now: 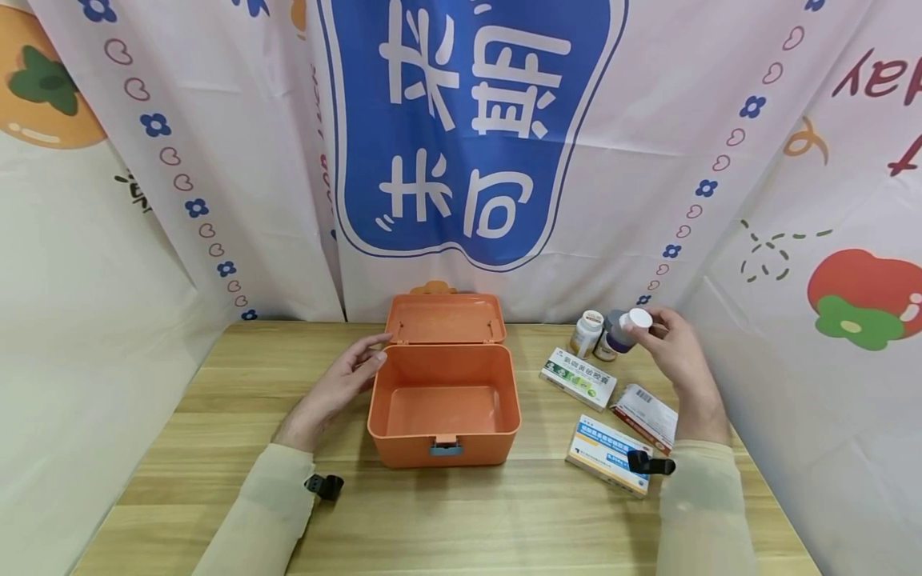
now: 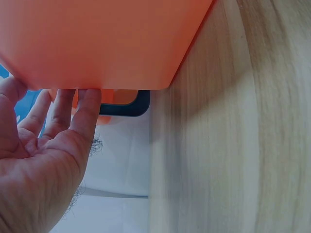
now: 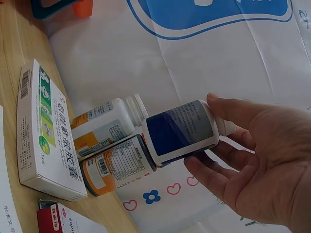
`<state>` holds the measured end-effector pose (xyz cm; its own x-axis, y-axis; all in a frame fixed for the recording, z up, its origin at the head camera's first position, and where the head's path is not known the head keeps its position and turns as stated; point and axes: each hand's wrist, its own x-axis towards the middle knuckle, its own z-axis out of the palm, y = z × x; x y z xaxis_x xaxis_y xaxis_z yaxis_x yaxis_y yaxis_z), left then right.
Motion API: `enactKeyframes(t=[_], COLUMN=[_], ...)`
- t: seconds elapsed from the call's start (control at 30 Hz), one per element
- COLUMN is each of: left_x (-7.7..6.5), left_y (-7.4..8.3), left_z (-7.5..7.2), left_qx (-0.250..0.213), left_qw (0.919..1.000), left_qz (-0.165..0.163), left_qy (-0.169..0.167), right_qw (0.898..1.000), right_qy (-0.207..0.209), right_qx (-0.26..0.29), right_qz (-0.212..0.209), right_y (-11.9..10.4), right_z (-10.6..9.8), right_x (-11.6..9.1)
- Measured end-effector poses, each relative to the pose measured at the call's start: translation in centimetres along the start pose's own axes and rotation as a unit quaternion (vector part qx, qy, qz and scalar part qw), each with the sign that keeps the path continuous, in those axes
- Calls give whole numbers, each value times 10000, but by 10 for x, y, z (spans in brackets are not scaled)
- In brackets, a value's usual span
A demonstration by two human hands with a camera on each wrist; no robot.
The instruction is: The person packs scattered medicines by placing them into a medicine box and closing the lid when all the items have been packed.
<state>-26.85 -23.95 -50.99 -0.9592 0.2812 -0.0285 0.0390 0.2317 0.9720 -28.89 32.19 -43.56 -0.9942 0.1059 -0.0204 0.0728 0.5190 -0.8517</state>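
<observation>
An orange plastic box (image 1: 443, 452) stands on the table with its lid (image 1: 446, 318) tipped back. At its rear left corner is my left hand (image 1: 350, 374), fingers extended at the edge; in the left wrist view the fingertips pass behind the orange wall (image 2: 107, 43). My right hand (image 1: 673, 348) grips a white-capped medicine bottle (image 3: 181, 131) with a dark blue and grey label, thumb on one side and fingers on the other. The held bottle is tilted, right beside an orange-and-grey labelled bottle (image 3: 119, 165) and a white medicine bottle (image 3: 109, 124).
A green-and-white medicine box (image 1: 579, 378) lies in front of the bottles. Nearer are a red-and-white box (image 1: 646, 416) and a blue-and-white box (image 1: 608, 454). Printed curtains (image 1: 612, 264) hang behind the table (image 1: 446, 528). A dark handle (image 2: 129, 109) shows behind the orange box.
</observation>
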Motion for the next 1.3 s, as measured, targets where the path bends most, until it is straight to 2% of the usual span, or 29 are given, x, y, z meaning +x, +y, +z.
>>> enactKeyframes(t=[0.73,1.3], left_x=[-2,-1], left_y=[0,-1], left_z=[1,0], left_qx=[-227,-120], left_qw=[9997,9999], left_qz=[54,43], left_qy=[-51,-45], right_qw=[9984,9957], right_qy=[-270,-467], right_qx=[-92,-167], right_qz=[-479,-780], right_y=[-25,-45], right_z=[32,50], right_x=[2,-3])
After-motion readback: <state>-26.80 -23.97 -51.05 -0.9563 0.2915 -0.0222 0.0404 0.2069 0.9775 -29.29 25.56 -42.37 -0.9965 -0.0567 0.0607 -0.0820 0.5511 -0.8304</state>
